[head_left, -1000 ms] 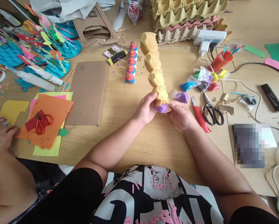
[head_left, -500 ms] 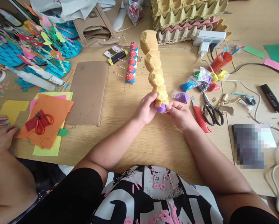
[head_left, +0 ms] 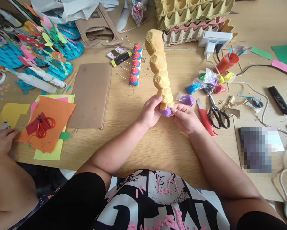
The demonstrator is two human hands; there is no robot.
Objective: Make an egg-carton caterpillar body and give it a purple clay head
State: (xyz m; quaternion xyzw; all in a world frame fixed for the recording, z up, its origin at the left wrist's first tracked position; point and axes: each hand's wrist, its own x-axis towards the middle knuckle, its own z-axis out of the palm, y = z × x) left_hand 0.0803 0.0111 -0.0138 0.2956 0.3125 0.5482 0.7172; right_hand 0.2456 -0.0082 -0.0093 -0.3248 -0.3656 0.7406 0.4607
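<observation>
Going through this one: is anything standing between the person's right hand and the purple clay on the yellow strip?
Nothing visible: the right hand's thumb touches the edge of the purple clay, while the left hand holds the yellow strip from the other side.

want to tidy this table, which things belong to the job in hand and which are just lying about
Likely part of the job:
yellow egg-tray strip, in the left hand
purple clay at its near end, right hand touching it
purple clay bag

Apparently lying about:
orange-handled scissors
brown cardboard
white power strip
</observation>
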